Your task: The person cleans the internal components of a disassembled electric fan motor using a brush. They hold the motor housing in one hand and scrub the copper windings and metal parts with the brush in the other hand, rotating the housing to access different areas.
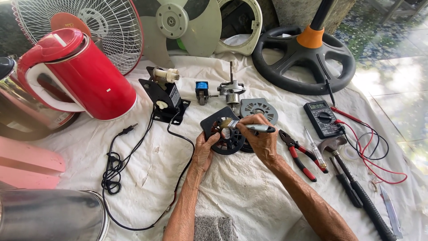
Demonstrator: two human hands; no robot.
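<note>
Head view: left hand (pixel 205 149) grips black motor housing (pixel 225 131); right hand (pixel 261 138) pinches brush (pixel 249 126) against it.

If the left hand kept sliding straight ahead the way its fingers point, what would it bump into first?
Probably the black motor bracket beyond the black vented cover that the left hand already touches; depth is hard to judge.

On the cloth (pixel 249 187) the motor housing (pixel 225 131) lies at the centre, between the kettle (pixel 84 76) to its left and the pliers (pixel 299 154), hammer (pixel 352 178) and multimeter (pixel 323 118) to its right, with the fan blade (pixel 183 27) behind.
</note>
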